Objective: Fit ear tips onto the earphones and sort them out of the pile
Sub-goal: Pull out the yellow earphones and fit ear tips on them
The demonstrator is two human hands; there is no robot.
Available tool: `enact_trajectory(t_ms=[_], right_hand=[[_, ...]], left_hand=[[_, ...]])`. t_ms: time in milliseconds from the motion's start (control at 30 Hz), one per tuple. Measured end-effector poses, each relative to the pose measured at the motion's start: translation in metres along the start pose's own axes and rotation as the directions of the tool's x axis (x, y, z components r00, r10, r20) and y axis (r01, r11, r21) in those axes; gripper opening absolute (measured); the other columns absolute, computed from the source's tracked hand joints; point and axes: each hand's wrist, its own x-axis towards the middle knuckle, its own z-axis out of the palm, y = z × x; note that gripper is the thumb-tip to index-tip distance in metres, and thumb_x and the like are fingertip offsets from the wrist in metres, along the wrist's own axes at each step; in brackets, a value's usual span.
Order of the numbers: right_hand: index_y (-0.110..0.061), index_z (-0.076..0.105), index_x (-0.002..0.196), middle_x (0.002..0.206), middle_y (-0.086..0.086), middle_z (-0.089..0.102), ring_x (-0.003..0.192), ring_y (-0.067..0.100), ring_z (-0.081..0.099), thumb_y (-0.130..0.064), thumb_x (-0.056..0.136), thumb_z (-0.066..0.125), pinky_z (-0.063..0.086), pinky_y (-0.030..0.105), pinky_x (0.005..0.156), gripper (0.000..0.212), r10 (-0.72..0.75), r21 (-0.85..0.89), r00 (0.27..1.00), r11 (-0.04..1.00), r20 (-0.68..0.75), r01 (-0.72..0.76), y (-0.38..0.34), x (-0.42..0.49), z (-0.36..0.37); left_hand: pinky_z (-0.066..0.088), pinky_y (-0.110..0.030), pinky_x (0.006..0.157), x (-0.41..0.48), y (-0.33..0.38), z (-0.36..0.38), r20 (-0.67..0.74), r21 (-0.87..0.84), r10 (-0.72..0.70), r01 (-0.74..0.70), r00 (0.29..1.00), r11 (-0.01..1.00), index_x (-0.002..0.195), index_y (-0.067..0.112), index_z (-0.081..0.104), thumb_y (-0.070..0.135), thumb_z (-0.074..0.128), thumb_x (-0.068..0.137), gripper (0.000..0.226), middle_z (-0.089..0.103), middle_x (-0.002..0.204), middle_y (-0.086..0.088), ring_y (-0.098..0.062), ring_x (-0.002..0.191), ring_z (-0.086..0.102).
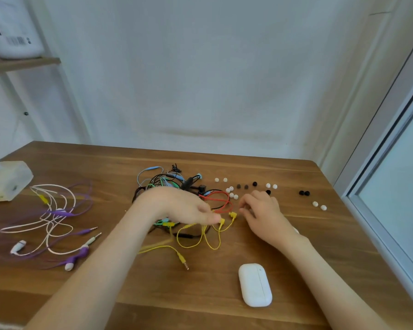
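Observation:
A tangled pile of earphones (pixel 177 184) in black, green, blue and red lies mid-table. My left hand (pixel 177 206) reaches over it and pinches one bud of the yellow earphones (pixel 222 221) at its fingertips. The other yellow bud (pixel 233 214) lies free just to the right, with the yellow cable and plug (pixel 184 260) trailing toward me. My right hand (pixel 262 213) rests to the right of the buds with its fingers curled down; what they hold is hidden. White ear tips (pixel 233 195) and black ear tips (pixel 304 193) are scattered beyond it.
Purple and white earphones (pixel 57 215) lie apart at the left. A white earbud case (pixel 255 284) sits near the front. A translucent box (pixel 7 181) stands at the table's left edge. A window frame (pixel 379 186) runs along the right.

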Motion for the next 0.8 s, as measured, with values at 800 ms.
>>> enact_trajectory(t_ms=[800], right_hand=[[-0.02, 0.064, 0.09, 0.087, -0.007, 0.067, 0.078, -0.002, 0.06, -0.007, 0.093, 0.057, 0.047, 0.011, 0.067, 0.015, 0.392, 0.764, 0.92, 0.6, -0.023, -0.237, -0.022, -0.006, -0.002]], left_hand=[[0.047, -0.018, 0.061, 0.064, 0.017, 0.07, -0.542, -0.797, -0.095, -0.475, 0.835, 0.372, 0.096, 0.014, 0.06, 0.017, 0.042, 0.102, 0.019, 0.067, 0.073, 0.006, -0.006, 0.064, 0.058]])
